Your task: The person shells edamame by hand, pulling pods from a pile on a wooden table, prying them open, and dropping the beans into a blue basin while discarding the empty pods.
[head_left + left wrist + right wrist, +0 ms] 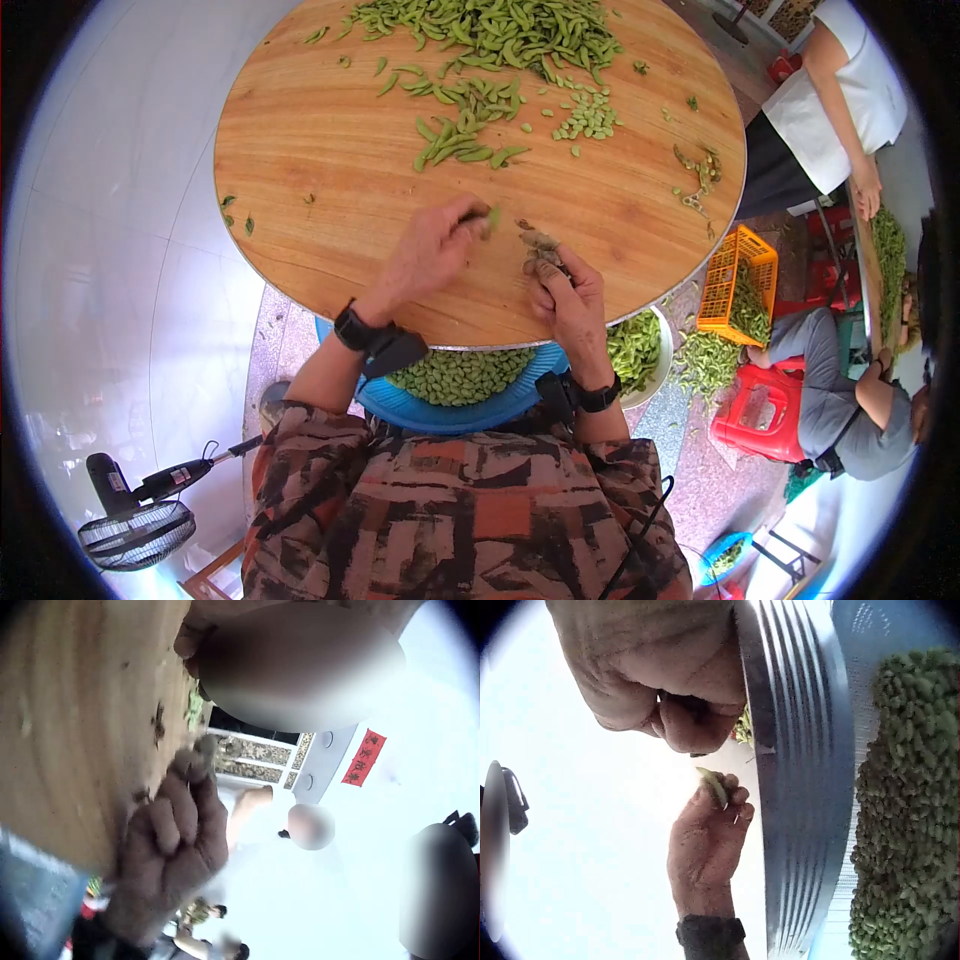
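My left hand (430,250) is over the near part of the round wooden table (350,200), pinching a green soybean pod (492,221). In the right wrist view that pod (714,786) sits between the thumb and fingertips. My right hand (570,295) is a little to the right, its fingers curled and its index finger and thumb drawn together. Greyish, stained-looking fingertips (538,240) show there; I cannot tell whether anything small is between them. Toward the far side lie a pile of pods (500,30), a smaller pod group (465,125) and loose shelled beans (587,115).
Below the table edge, a blue basket (365,400) holds shelled beans. Right of it stands a pale bowl (665,365) of pods. An orange crate (740,255), red stool (750,410), seated person (850,400) and standing person (840,100) are at right; a fan (140,535) is at lower left.
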The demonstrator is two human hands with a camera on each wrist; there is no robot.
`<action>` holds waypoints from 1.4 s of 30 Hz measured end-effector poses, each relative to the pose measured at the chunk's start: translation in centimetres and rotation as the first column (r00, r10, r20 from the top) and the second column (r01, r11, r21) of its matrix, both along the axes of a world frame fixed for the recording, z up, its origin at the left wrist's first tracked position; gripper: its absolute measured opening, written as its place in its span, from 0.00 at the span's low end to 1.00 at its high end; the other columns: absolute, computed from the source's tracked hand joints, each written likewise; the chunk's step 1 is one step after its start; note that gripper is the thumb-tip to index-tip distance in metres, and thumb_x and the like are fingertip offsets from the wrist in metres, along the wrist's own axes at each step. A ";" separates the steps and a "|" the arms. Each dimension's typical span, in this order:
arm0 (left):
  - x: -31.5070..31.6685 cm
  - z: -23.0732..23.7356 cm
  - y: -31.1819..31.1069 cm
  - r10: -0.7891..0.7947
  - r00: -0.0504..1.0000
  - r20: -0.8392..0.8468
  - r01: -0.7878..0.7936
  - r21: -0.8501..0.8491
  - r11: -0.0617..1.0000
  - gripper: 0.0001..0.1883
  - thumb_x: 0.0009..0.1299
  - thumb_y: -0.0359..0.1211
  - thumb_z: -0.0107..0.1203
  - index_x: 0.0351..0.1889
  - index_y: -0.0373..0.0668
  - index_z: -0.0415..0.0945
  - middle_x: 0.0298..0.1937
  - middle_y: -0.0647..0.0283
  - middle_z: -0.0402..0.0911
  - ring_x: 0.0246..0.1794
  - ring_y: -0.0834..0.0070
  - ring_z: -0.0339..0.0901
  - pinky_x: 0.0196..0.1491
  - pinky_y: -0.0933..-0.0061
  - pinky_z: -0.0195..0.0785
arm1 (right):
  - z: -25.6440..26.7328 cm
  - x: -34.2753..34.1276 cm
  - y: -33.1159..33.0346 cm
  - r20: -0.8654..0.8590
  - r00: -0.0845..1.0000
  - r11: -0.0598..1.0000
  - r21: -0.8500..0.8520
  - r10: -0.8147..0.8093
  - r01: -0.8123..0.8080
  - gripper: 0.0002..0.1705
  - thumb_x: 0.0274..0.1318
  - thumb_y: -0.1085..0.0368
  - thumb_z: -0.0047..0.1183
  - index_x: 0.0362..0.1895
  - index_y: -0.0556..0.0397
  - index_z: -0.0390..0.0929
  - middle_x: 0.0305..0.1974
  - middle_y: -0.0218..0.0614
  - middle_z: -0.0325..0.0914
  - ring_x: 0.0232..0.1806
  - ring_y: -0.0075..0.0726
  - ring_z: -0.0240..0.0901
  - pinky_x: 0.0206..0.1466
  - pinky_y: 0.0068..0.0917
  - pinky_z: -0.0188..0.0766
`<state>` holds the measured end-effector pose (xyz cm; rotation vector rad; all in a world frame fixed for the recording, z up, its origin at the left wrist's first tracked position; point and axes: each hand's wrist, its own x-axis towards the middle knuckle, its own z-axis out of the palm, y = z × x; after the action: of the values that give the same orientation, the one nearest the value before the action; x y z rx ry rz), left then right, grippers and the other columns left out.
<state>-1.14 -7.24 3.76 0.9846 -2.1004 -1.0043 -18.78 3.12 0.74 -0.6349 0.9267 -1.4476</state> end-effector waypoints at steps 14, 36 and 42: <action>-0.6 -2.5 4.8 0.072 0.995 -0.065 -0.083 -0.180 0.980 0.03 0.69 0.26 0.51 0.35 0.36 0.74 0.28 0.56 0.76 0.28 0.63 0.75 0.32 0.69 0.65 | -0.9 -0.1 0.0 0.073 0.979 0.981 -0.026 0.193 -0.191 0.11 0.64 0.73 0.43 0.48 0.61 0.74 0.20 0.20 0.58 0.19 0.14 0.48 0.19 0.16 0.45; -0.4 -1.7 3.5 -0.082 0.965 0.247 0.134 -0.200 0.970 0.12 0.66 0.25 0.50 0.48 0.35 0.72 0.39 0.47 0.75 0.38 0.46 0.73 0.40 0.56 0.68 | -1.6 1.2 -0.1 -0.515 0.856 0.992 -0.127 -0.045 -0.024 0.10 0.58 0.72 0.49 0.44 0.59 0.76 0.27 0.28 0.69 0.26 0.20 0.65 0.29 0.20 0.62; -2.2 -3.0 4.7 0.033 0.999 0.031 -0.027 -0.166 0.986 0.16 0.67 0.22 0.44 0.52 0.32 0.70 0.42 0.46 0.75 0.43 0.47 0.74 0.45 0.59 0.68 | -2.5 2.3 -0.3 -0.588 0.769 0.960 -0.251 -0.253 0.125 0.12 0.55 0.74 0.48 0.44 0.60 0.76 0.29 0.39 0.71 0.28 0.28 0.67 0.32 0.25 0.65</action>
<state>-3.31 -2.53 0.74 0.9525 -2.1516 -0.7883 -16.49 2.80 -1.71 -1.2451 1.3966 -1.5499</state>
